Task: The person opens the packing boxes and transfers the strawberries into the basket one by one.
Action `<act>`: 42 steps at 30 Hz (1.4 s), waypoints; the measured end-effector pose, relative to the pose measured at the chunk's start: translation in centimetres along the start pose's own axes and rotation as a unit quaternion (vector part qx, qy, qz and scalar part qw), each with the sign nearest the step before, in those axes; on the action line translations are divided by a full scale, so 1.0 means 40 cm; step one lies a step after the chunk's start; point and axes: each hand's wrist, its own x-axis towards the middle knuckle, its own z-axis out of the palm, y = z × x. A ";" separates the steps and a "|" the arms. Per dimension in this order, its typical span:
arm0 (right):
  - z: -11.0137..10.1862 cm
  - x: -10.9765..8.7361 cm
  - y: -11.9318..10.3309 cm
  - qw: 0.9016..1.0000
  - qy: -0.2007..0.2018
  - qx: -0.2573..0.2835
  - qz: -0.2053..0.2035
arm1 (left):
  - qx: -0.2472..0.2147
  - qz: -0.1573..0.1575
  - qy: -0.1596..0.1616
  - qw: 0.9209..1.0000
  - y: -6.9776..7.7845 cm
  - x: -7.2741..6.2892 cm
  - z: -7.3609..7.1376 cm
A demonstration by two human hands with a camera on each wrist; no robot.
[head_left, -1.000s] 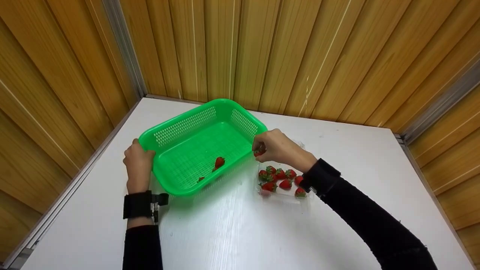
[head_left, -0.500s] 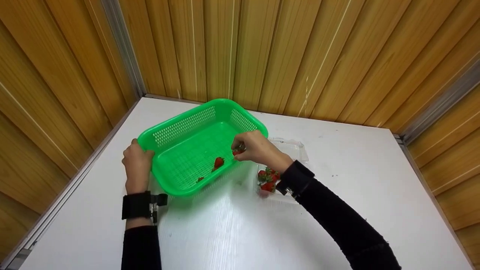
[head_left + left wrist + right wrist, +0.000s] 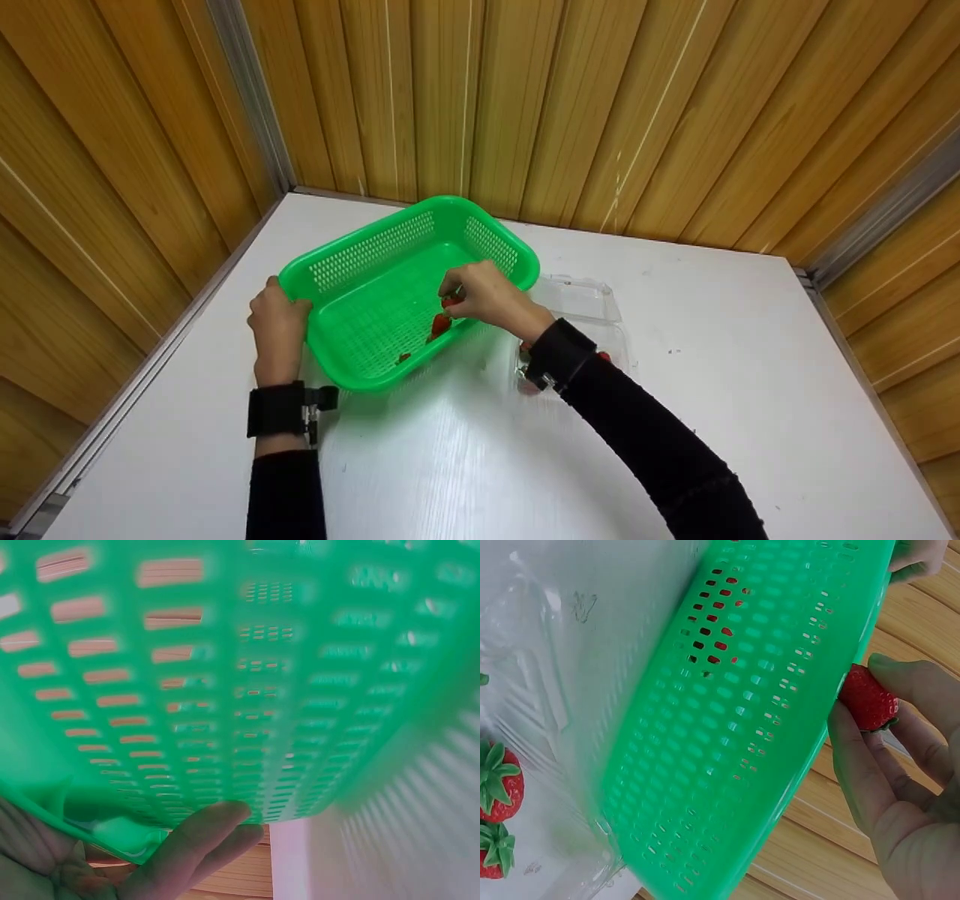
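Note:
A green perforated plastic basket [image 3: 360,300] stands tilted on the table. My left hand [image 3: 277,326] grips its left rim; in the left wrist view the fingers [image 3: 202,844] lie against the outside of its holed wall. Over the basket's right side, my right hand [image 3: 491,296] pinches a strawberry [image 3: 868,697] between thumb and fingertips. Another strawberry [image 3: 441,325] lies inside the basket near the front wall, with a bit of one more [image 3: 403,358] showing to its left. A clear plastic clamshell box [image 3: 581,296] holds more strawberries [image 3: 501,787], mostly hidden behind my right wrist.
The white table [image 3: 450,465] carries the basket and the box, which stands just right of the basket. Wood-look panel walls [image 3: 510,112] close off the back and both sides.
My right hand has moved left with the strawberry, from above the clear box to over the basket. My left hand keeps its grip on the rim; the basket has hardly moved.

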 end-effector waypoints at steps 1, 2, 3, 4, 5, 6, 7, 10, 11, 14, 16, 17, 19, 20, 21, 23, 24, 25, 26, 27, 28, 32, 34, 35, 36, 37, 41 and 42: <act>0.003 0.002 0.000 1.000 0.000 0.000 0.000 | 0.001 -0.002 -0.001 1.000 0.001 0.000 0.000; 0.005 0.003 0.001 1.000 0.000 0.000 0.001 | 0.002 -0.003 0.000 1.000 0.002 -0.001 0.000; 0.007 0.004 0.001 1.000 0.000 -0.002 0.000 | 0.004 -0.003 0.000 1.000 0.003 -0.001 -0.001; 0.009 0.005 0.001 1.000 0.001 -0.004 0.000 | 0.004 -0.005 0.000 1.000 0.004 -0.001 -0.001; 0.011 0.006 0.001 1.000 0.001 -0.006 -0.001 | 0.005 -0.005 0.000 1.000 0.004 -0.001 -0.001; 0.013 0.007 0.001 1.000 0.001 -0.007 -0.002 | 0.006 -0.005 -0.001 1.000 0.004 0.000 -0.001; 0.014 0.007 0.001 1.000 0.000 -0.007 -0.001 | 0.006 -0.004 0.000 1.000 0.003 -0.001 -0.001; 0.015 0.009 0.000 1.000 -0.005 -0.005 0.002 | 0.007 -0.004 -0.002 1.000 0.001 0.000 -0.002; 0.016 0.009 -0.002 1.000 -0.008 -0.003 0.003 | 0.007 -0.006 -0.004 1.000 0.000 0.000 -0.003; 0.014 0.009 -0.004 1.000 -0.018 -0.002 0.002 | 0.008 -0.011 -0.007 1.000 -0.002 0.001 -0.004; 0.013 0.008 -0.004 1.000 -0.022 0.000 0.003 | 0.008 -0.014 -0.010 1.000 -0.002 0.002 -0.005; 0.012 0.008 -0.004 1.000 -0.021 -0.004 0.002 | 0.009 -0.016 -0.011 1.000 -0.002 0.002 -0.005; 0.009 0.005 -0.002 1.000 -0.019 -0.009 0.003 | 0.010 -0.016 -0.012 1.000 -0.002 0.002 -0.005; 0.006 0.003 -0.001 1.000 -0.017 -0.013 0.002 | 0.009 -0.016 -0.013 1.000 -0.001 0.002 -0.005; 0.003 0.000 0.001 1.000 -0.016 -0.016 0.002 | 0.009 -0.015 -0.013 1.000 -0.001 0.002 -0.005; -0.005 -0.008 0.004 1.000 -0.015 -0.017 0.001 | 0.009 -0.012 -0.010 1.000 -0.001 0.001 -0.005; -0.010 -0.013 0.007 1.000 -0.015 -0.014 0.001 | 0.009 -0.009 -0.007 1.000 -0.001 0.000 -0.004; -0.015 -0.020 0.010 1.000 -0.014 -0.013 0.001 | 0.006 -0.006 -0.004 1.000 -0.001 -0.001 -0.003; -0.020 -0.027 0.013 1.000 -0.014 -0.012 0.002 | 0.005 -0.002 -0.002 1.000 -0.001 -0.001 -0.003; -0.025 -0.036 0.017 1.000 -0.014 -0.010 0.004 | 0.003 0.002 0.001 1.000 -0.001 -0.002 -0.002; -0.031 -0.047 0.022 1.000 -0.014 -0.009 0.007 | 0.001 0.007 0.003 1.000 -0.001 -0.003 0.000; -0.055 -0.104 0.049 1.000 -0.009 -0.005 0.015 | -0.003 0.017 0.006 1.000 0.000 -0.006 0.005; -0.068 -0.135 0.063 1.000 -0.007 -0.010 0.013 | 0.000 0.020 0.009 1.000 -0.001 -0.006 0.005; -0.075 -0.152 0.071 1.000 -0.008 -0.014 0.014 | 0.002 0.020 0.009 1.000 -0.002 -0.005 0.004; -0.082 -0.168 0.080 1.000 -0.013 -0.018 0.016 | 0.002 0.019 0.009 1.000 -0.002 -0.005 0.003; -0.090 -0.184 0.088 0.999 -0.020 -0.028 0.019 | 0.003 0.019 0.010 1.000 -0.003 -0.005 0.001; -0.114 -0.249 0.132 0.996 -0.057 -0.061 0.039 | 0.003 0.011 0.005 1.000 -0.002 -0.003 -0.004; -0.117 -0.265 0.144 0.995 -0.067 -0.067 0.044 | 0.004 0.009 0.003 1.000 -0.002 -0.002 -0.005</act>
